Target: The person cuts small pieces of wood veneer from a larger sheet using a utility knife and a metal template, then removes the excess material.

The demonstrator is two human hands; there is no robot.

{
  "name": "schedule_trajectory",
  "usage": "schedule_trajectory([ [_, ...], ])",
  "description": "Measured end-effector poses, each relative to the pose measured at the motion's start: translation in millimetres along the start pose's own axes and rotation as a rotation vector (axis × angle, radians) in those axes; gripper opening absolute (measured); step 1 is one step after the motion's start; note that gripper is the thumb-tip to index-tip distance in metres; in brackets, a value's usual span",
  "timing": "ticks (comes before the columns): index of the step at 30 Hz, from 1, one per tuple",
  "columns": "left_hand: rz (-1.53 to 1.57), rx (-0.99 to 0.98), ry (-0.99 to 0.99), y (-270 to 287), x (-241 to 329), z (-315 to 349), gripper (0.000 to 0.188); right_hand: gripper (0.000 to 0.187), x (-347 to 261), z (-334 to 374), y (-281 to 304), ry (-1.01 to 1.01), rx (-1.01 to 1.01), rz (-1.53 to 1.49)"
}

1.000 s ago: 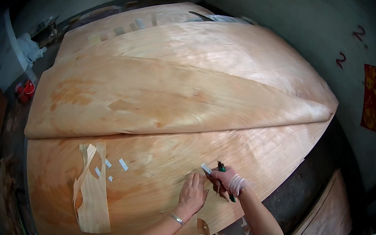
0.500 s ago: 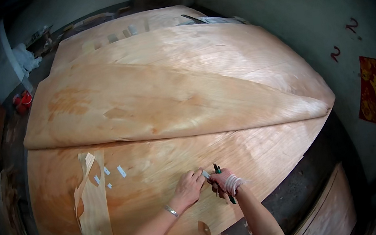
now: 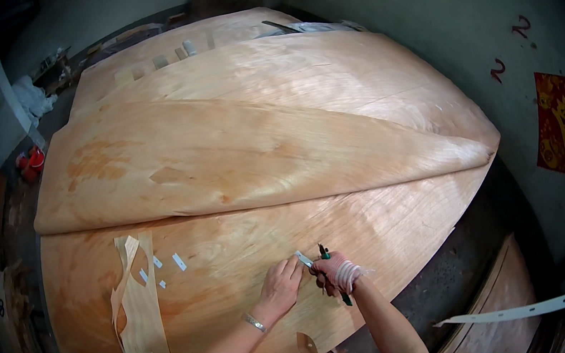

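Observation:
A large sheet of thin wood veneer [image 3: 229, 256] lies beneath both hands. My left hand [image 3: 280, 289] rests on it with the palm down and the fingers stretched forward; the thumb is mostly hidden. My right hand [image 3: 332, 270], with a whitish wrap about the palm and wrist, is closed round a slim black-and-green tool [image 3: 346, 298], whose exact kind I cannot make out. Between the hands a short pale strip [image 3: 303, 259] touches the right fingers and lies close to the left fingertips. Near my apron, a small leaf-shaped hole or patch [image 3: 307, 344] marks the veneer.
Left on the sheet are a cut veneer offcut [image 3: 142, 319] and several small white tape pieces [image 3: 178, 262]. A folded-over veneer flap [image 3: 222, 156] spans the middle. A white perforated strip [image 3: 532, 308] shows at lower right, above more veneer [image 3: 488, 306]. A wall [image 3: 434, 25] stands far right.
The white perforated strip has come into view at the lower right. The pale strip between my hands shows more of its length; both hands stay nearly in place, and the view has shifted slightly.

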State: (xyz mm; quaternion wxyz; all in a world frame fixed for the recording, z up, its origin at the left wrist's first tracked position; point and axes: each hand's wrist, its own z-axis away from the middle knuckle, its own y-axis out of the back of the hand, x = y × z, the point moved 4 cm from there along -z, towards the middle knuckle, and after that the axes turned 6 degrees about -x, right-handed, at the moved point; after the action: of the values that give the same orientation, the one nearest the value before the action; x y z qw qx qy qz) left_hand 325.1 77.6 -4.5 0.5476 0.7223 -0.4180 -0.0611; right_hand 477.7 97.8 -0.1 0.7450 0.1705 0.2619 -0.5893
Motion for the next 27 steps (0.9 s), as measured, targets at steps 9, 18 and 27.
schedule_trajectory([
  [9, -0.026, -0.053, 0.004, -5.6, -1.3, 1.2, 0.036, 0.023, -5.0, 0.3, -2.1, -0.009, 0.192, 0.316],
  [18, -0.152, -0.22, 0.012, 2.4, 5.7, -4.9, 0.038, 0.03, -6.0, 24.7, 1.4, -0.025, 0.183, 0.618],
  [27, -0.071, -0.202, 0.015, 4.3, 7.6, -7.4, 0.033, 0.031, -20.9, 33.9, 52.9, 0.047, 0.553, 1.123],
])
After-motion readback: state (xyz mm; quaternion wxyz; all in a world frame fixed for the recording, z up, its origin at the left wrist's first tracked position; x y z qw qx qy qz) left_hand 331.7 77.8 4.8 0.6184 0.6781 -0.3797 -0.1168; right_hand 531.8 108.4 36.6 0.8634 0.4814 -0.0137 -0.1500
